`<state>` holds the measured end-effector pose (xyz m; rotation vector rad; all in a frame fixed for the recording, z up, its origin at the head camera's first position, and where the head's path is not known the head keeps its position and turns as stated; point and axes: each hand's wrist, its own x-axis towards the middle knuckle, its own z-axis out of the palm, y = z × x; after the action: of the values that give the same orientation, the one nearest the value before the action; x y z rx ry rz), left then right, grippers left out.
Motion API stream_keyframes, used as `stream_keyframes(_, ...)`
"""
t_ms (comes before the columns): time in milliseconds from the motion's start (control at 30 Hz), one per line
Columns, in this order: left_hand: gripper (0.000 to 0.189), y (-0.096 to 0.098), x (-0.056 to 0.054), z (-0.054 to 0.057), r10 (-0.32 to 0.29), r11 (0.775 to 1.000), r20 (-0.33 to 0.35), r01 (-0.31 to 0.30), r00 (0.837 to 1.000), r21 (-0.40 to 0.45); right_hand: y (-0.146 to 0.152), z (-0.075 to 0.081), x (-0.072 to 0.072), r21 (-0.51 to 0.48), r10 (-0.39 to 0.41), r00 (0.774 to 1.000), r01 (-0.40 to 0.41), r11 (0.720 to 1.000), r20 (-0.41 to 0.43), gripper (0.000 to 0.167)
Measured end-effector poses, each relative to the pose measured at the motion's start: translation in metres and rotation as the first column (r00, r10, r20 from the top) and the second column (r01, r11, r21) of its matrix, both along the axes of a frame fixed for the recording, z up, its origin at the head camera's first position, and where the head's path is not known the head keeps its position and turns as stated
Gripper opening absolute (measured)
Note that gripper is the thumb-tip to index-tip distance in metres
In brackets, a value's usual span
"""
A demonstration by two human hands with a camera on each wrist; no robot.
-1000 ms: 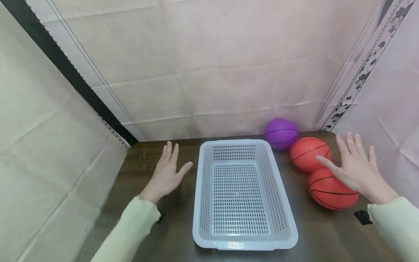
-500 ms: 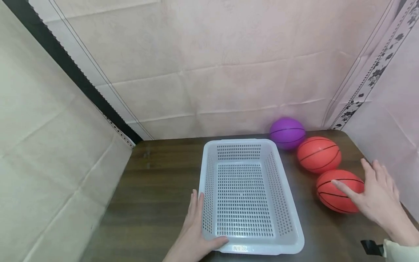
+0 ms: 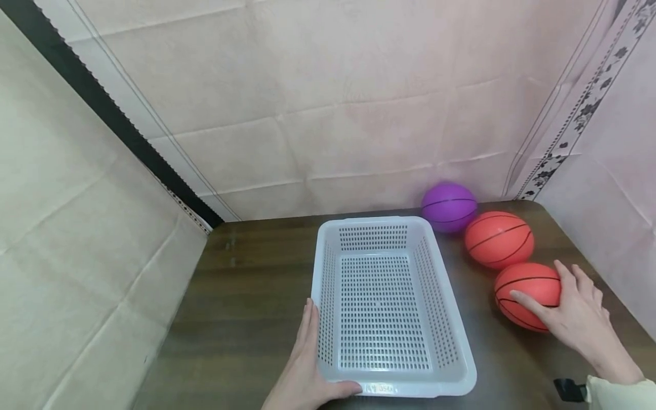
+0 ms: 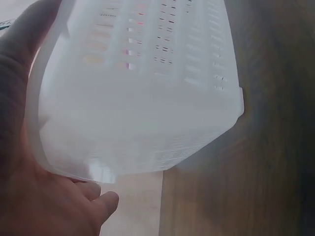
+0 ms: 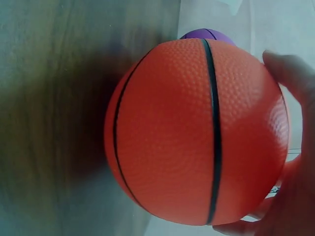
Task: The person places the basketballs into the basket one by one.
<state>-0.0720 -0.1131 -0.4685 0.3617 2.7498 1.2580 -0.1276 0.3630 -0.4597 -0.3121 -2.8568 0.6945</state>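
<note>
A white perforated plastic basket [image 3: 417,389] stands on the table with nothing in it. My left hand [image 3: 301,373] holds its near left corner, fingers along the left side and thumb over the front rim. From the left wrist view, the basket's wall [image 4: 133,108] fills the space in front of the palm. On the right, my right hand [image 3: 584,319] grips the nearest red toy basketball [image 3: 528,287]. Thumb and fingers spread round this ball [image 5: 192,132] in the right wrist view; part of the fingers is hidden behind it.
Just behind the gripped ball lies another red toy basketball [image 3: 498,239]. A purple ball [image 3: 449,207] sits at the back edge of the dark wooden table [image 3: 251,285]. Pale cloth walls [image 3: 359,114] enclose the back and both sides.
My left hand has come from the left of the basket down to its near corner and taken hold. My right hand has lowered from above the balls onto the nearest red one.
</note>
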Motion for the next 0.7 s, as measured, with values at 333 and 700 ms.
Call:
stream_keyframes(333, 0.143, 0.0034, 0.0023, 0.0025, 0.044, 0.999, 0.067, -0.045, 0.997, 0.026, -0.0067, -0.0077, -0.0025, -0.069, 0.01, 0.999, -0.013, 0.998, -0.039, 0.118)
stream_keyframes(700, 0.141, 0.0045, 0.0034, 0.0015, 0.05, 0.999, 0.062, -0.051, 0.997, 0.003, -0.0085, -0.0106, -0.0007, -0.092, -0.026, 0.996, 0.017, 0.996, -0.089, 0.111)
